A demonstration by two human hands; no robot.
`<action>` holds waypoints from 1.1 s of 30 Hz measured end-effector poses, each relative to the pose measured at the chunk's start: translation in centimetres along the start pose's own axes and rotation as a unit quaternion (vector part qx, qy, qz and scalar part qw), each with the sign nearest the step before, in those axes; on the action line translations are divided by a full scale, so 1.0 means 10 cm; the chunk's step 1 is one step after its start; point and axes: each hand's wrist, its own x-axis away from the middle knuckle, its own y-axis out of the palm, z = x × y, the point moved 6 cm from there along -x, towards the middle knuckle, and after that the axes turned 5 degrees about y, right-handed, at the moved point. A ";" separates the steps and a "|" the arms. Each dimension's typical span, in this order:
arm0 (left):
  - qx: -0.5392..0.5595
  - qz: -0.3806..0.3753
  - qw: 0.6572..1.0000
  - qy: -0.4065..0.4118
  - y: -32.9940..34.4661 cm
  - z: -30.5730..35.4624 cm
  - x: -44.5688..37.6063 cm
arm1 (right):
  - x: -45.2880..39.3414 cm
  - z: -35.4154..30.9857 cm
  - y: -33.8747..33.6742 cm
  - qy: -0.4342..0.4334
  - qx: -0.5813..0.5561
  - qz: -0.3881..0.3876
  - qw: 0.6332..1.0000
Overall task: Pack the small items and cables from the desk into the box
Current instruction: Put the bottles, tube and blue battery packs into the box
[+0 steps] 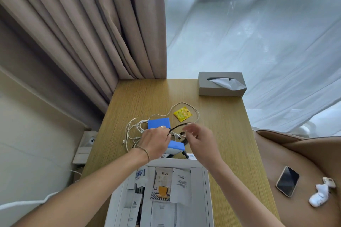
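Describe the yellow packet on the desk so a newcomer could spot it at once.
Start at the grey tissue box at the wooden desk's far edge and come toward the hands. The yellow packet lies flat inside the white cable's loop, beside the farther blue block. It is the only yellow item.

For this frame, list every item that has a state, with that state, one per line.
left hand: pinching the black cable
right hand: fingers loosely curled by the cable, grip unclear
black cable: lifted above the desk
white cables: loose, tangled on the desk
white box: open, packets inside
yellow sachet: flat on the desk
tissue box: tissue sticking out
phone: screen dark
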 end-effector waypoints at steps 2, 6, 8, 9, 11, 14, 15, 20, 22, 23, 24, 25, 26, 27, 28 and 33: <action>-0.018 0.024 0.999 0.023 -0.20 0.03 0.02 | 0.02 -0.19 -0.07 -0.083 0.054 0.044 0.994; -0.045 0.069 0.994 0.071 -0.60 0.10 0.10 | 0.00 -0.53 -0.05 -0.207 0.251 0.045 0.945; -0.042 0.109 0.989 0.093 -0.79 0.12 0.15 | -0.02 -0.66 0.00 -0.202 0.297 0.008 0.933; -0.039 0.125 0.986 0.101 -0.87 0.11 0.17 | -0.04 -0.71 0.02 -0.190 0.294 -0.011 0.937; -0.026 0.148 0.983 0.105 -0.99 0.07 0.24 | -0.05 -0.79 0.07 -0.167 0.263 -0.044 0.949; 0.025 0.172 0.980 0.100 -1.08 -0.03 0.36 | 0.00 -0.95 0.13 -0.152 0.164 -0.086 0.971; 0.058 0.174 0.979 0.092 -1.08 -0.08 0.40 | 0.03 -1.01 0.16 -0.149 0.136 -0.098 0.975; 0.427 0.139 0.892 -0.054 -0.82 -0.43 0.73 | 0.20 -1.24 0.23 -0.141 0.078 -0.140 0.977; 0.566 0.129 0.807 -0.107 -0.64 -0.46 0.93 | 0.26 -1.27 0.23 -0.128 0.029 -0.156 0.979; 0.616 0.116 0.770 -0.117 -0.54 -0.44 1.01 | 0.29 -1.27 0.23 -0.116 -0.011 -0.171 0.978; 0.651 0.094 0.745 -0.114 -0.45 -0.41 1.07 | 0.34 -1.26 0.24 -0.103 -0.061 -0.192 0.974; 0.669 0.067 0.733 -0.107 -0.37 -0.37 1.13 | 0.38 -1.26 0.26 -0.090 -0.113 -0.214 0.966; 0.684 0.039 0.721 -0.103 -0.30 -0.31 1.17 | 0.43 -1.25 0.27 -0.078 -0.161 -0.234 0.956; 0.710 0.018 0.696 -0.106 -0.24 -0.26 1.21 | 0.47 -1.24 0.27 -0.068 -0.201 -0.245 0.946; 0.745 0.002 0.656 -0.120 -0.17 -0.24 1.25 | 0.50 -1.22 0.26 -0.061 -0.232 -0.246 0.939; 0.845 -0.069 0.520 -0.106 -0.02 -0.16 1.43 | 0.63 -0.88 0.14 0.002 -0.308 -0.231 0.923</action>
